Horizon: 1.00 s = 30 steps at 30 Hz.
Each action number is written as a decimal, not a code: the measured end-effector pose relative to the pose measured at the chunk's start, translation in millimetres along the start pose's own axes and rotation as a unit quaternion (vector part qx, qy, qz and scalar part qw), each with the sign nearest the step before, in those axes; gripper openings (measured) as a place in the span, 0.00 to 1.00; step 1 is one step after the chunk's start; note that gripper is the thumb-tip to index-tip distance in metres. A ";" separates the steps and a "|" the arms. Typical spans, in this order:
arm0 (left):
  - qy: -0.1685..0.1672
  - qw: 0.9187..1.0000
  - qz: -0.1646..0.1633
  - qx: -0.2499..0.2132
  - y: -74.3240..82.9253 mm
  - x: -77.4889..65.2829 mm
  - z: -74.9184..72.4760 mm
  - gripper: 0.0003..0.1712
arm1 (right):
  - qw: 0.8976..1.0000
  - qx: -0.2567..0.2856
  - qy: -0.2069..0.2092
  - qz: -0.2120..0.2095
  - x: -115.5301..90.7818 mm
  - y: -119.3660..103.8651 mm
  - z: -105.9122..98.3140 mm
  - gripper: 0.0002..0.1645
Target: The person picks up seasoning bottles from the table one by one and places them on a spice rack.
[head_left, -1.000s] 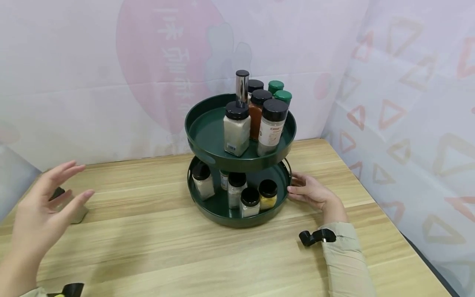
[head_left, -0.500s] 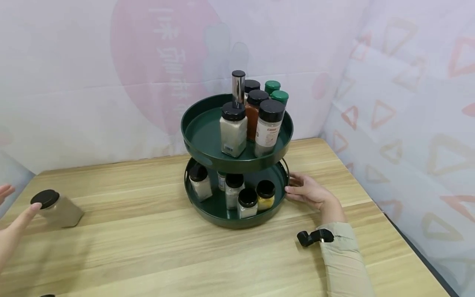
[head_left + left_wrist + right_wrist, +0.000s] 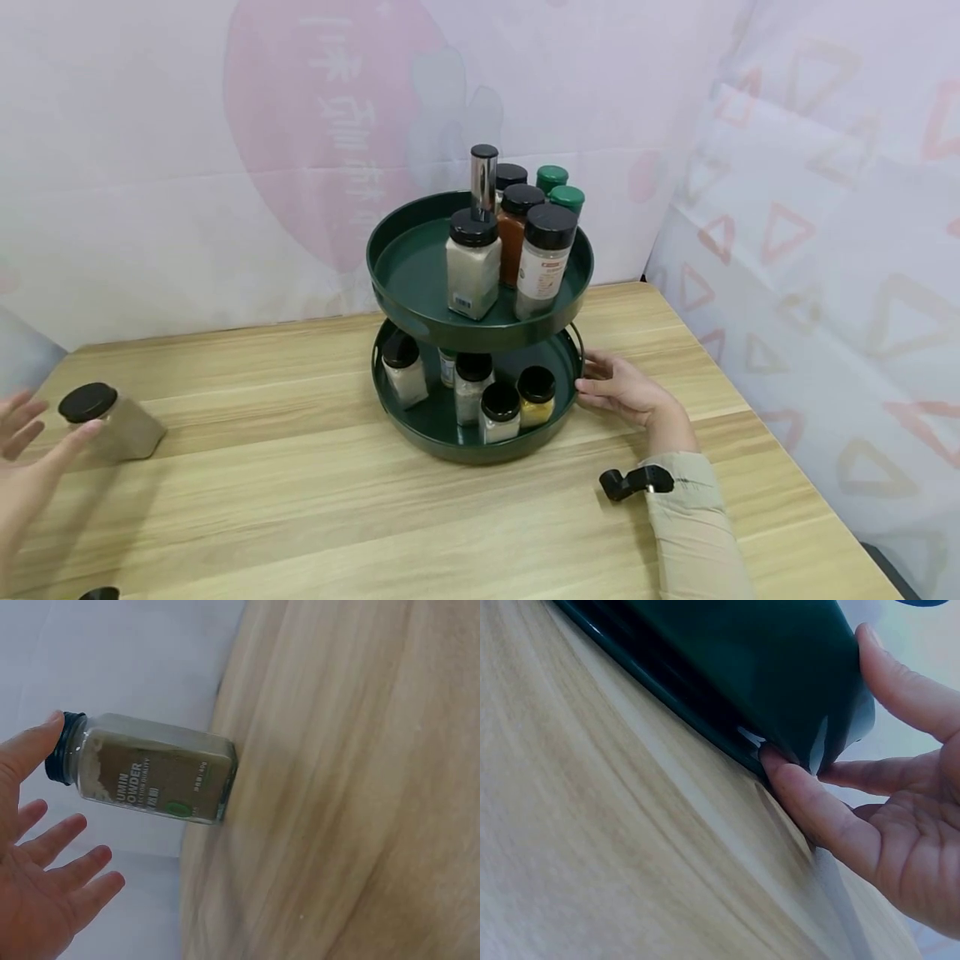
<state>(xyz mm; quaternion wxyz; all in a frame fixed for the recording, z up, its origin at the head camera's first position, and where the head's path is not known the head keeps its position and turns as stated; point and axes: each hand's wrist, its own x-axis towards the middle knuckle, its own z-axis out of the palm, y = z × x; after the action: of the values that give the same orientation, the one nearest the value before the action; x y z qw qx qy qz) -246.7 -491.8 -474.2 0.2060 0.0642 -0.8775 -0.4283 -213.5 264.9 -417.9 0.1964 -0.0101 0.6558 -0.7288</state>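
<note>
At the left edge of the head view, my left hand (image 3: 26,467) is spread beside a glass cumin powder jar (image 3: 123,425) with a black lid. The left wrist view shows its thumb at the lid (image 3: 66,748), the other fingers extended and apart from the glass. The jar stands on the table, its printed label (image 3: 142,780) readable there. My right hand (image 3: 626,387) is at the right side of a dark green two-tier spice rack (image 3: 480,333). In the right wrist view its thumb and fingertips touch the outer wall of the lower tray (image 3: 780,682), low down near the table.
On the upper tier, black-lidded and green-capped spice jars (image 3: 474,267) stand around a metal centre post (image 3: 483,179). Several smaller jars (image 3: 501,414) are on the lower tier. Printed cloth walls (image 3: 150,167) border the wooden table (image 3: 337,517) behind and at right.
My left hand moves left and down from in front of the cumin powder jar, uncovering it, then edges back towards its lid. My right hand stays at the rack.
</note>
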 end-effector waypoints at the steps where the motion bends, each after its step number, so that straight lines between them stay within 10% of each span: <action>1: -0.008 1.000 -0.002 0.001 -2.2 0.3 1.9 0.51 | 1.000 0.000 0.001 0.000 -0.3 0.1 0.1 0.50; 8: -0.091 0.996 -0.024 0.004 33.4 -15.0 11.5 0.52 | 1.000 0.002 0.006 0.001 -0.7 0.7 -0.5 0.50; 16: -0.071 0.992 -0.061 0.090 91.4 -32.7 16.6 0.29 | 1.000 -0.003 0.001 -0.003 1.2 2.1 -1.9 0.49; 30: -0.038 0.991 -0.069 0.105 99.3 -33.6 21.7 0.16 | 1.000 -0.008 0.004 -0.004 2.0 2.6 -1.9 0.48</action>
<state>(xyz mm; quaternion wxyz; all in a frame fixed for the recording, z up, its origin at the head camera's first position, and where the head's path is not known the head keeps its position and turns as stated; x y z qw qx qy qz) -218.9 -404.3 -419.2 0.1345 0.1295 -0.9183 -0.3492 -215.2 265.9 -421.2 0.1908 -0.0110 0.6628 -0.7240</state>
